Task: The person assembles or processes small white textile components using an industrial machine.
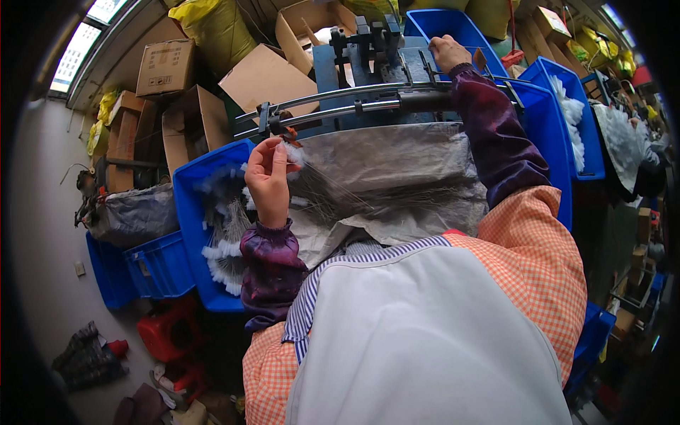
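Observation:
My left hand [269, 183] pinches a small wire brush with a white bristle head [293, 154], close to the left end of a metal rail machine [333, 111]. An orange-brown piece [290, 134] sits on the machine just above those fingertips. Farther off to the right, my right hand [450, 54] is closed at the machine's far right side; what its curled fingers grip cannot be made out. Below the rails, many thin wire stems [382, 200] lie on a grey cloth [397, 152] stretched in front of me.
At my left, a blue bin [185, 205] holds white-tipped wire brushes [230, 248]. Blue bins [528, 106] stand on the right, one with white bristle pieces [569, 120]. Cardboard boxes [165, 67] and a yellow sack [212, 32] sit behind. A red stool [168, 329] is lower left.

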Motion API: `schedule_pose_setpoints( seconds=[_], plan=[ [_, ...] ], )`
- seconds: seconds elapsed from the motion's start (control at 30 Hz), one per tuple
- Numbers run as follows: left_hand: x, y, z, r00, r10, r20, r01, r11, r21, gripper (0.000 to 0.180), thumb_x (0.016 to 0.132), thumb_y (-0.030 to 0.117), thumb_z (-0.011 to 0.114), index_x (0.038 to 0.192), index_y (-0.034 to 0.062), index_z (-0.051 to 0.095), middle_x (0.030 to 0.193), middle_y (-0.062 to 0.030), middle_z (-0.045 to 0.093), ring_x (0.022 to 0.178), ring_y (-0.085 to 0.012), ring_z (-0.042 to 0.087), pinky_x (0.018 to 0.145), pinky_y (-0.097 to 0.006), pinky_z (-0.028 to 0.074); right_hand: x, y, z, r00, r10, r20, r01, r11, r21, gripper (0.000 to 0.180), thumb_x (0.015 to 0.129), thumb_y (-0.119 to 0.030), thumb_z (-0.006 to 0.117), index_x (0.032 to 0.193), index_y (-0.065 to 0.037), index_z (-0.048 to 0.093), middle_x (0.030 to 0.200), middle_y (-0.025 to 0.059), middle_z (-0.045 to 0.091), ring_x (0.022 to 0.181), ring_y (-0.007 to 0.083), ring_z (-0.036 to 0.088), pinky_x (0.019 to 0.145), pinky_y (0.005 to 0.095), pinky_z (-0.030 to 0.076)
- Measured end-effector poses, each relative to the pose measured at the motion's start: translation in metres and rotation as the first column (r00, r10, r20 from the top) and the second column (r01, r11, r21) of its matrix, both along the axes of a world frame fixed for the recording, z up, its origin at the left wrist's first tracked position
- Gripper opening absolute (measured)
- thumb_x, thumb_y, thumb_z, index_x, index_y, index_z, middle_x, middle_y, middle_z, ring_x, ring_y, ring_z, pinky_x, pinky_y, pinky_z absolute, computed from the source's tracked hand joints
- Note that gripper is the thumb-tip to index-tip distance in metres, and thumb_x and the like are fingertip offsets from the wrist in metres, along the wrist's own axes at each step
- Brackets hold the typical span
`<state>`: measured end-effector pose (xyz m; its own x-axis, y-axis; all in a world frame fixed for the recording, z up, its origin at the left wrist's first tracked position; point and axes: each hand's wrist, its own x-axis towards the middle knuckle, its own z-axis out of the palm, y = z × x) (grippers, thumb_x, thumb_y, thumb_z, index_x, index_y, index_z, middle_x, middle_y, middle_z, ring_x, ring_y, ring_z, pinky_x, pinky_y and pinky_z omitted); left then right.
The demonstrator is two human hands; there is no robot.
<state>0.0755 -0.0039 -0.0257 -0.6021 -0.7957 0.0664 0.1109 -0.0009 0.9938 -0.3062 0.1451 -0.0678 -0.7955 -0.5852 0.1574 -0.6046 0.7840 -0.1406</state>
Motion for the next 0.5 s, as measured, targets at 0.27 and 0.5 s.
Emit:
schedule_pose_setpoints(
  seconds=[0.27, 0.5],
  plan=[
    [-0.04, 0.03, 0.016, 0.95, -0.31, -0.037, 0.313, 0.942, 0.12, 0.014, 0.082, 0.009, 0.055, 0.091, -0.0008, 0.055, 0.082, -0.0082, 0.06, 0.072, -0.0149, 0.06, 0.063, -0.024, 0.05, 0.11, 0.052, 0.088, 0.565, 0.479, 0.672, -0.503, 0.845, -0.179, 0.026, 0.081, -0.027, 0.055, 0.095, -0.006, 0.063, 0.077, 0.0089, 0.063, 0.065, 0.0139, 0.061, 0.06, 0.0253, 0.048],
    [-0.052, 0.044, -0.001, 0.938, -0.346, -0.017, 0.346, 0.931, 0.117, 0.023, 0.08, 0.008, 0.057, 0.099, -0.0032, 0.052, 0.082, -0.0074, 0.06, 0.074, -0.0128, 0.059, 0.063, -0.022, 0.049, 0.157, 0.019, 0.041, 0.268, 0.728, 0.632, -0.212, 0.684, -0.698, 0.024, 0.083, -0.016, 0.055, 0.099, 0.001, 0.059, 0.08, 0.004, 0.063, 0.076, 0.009, 0.056, 0.069, 0.0214, 0.044]
  ],
)
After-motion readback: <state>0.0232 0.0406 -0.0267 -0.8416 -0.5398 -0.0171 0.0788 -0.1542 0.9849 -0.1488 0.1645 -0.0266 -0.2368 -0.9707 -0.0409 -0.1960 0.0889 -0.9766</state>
